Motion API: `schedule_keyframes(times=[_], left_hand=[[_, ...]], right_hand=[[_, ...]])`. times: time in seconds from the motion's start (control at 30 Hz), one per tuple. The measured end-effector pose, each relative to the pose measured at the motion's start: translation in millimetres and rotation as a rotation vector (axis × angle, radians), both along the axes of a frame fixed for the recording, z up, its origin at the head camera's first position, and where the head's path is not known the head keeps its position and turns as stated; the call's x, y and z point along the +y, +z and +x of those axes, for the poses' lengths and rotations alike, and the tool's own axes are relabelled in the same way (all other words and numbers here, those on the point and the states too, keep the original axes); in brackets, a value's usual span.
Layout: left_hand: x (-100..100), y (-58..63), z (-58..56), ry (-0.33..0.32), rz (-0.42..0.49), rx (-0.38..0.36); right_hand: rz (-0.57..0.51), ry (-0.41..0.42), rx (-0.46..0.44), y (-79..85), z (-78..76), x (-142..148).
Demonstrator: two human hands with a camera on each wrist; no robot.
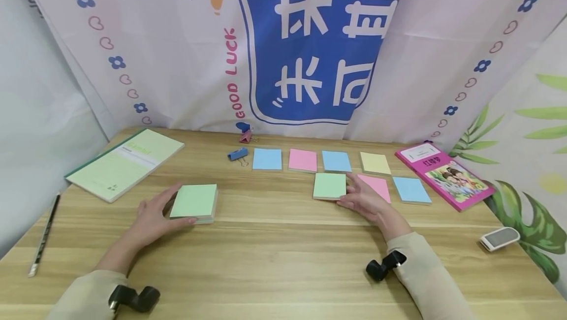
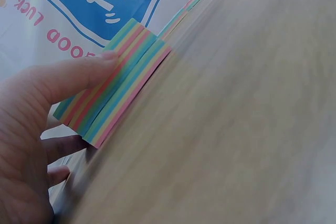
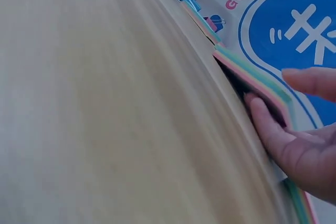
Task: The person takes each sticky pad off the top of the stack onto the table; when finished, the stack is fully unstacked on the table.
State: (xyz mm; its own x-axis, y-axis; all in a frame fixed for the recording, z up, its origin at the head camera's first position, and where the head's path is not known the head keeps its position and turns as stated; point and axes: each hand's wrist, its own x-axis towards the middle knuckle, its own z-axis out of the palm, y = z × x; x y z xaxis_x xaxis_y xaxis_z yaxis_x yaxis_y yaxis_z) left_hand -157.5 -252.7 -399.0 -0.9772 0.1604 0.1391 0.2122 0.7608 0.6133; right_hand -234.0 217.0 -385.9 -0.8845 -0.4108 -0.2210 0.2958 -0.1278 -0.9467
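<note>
There are eight note stacks (image 1: 194, 201) (two green-topped) and two clips (image 1: 237, 153).

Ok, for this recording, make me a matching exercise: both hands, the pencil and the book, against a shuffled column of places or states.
1. Left hand
2. Pencil
3. Right hand
4. Book

A. Holds the thinner green pad
B. Has a magenta cover
C. Grips the thicker green pad
D. Lies left of the left hand

Pairs: 1-C, 2-D, 3-A, 4-B
</note>
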Motion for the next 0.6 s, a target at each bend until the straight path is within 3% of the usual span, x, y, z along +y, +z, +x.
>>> schedule_keyframes(times=[0.27, 0.43, 0.6], left_hand=[[1.4, 1.0, 0.6, -0.002, 0.009, 0.000], [-0.1, 0.8, 0.9, 0.004, 0.010, 0.006], [-0.2, 0.7, 0.7, 0.003, -0.003, 0.002]], right_hand=[[0.221, 0.011, 0.133, 23.9, 8.3, 9.0], [0.192, 0.034, 0.220, 45.3, 10.0, 5.3], [0.139, 0.098, 0.297, 65.8, 9.3, -22.1]])
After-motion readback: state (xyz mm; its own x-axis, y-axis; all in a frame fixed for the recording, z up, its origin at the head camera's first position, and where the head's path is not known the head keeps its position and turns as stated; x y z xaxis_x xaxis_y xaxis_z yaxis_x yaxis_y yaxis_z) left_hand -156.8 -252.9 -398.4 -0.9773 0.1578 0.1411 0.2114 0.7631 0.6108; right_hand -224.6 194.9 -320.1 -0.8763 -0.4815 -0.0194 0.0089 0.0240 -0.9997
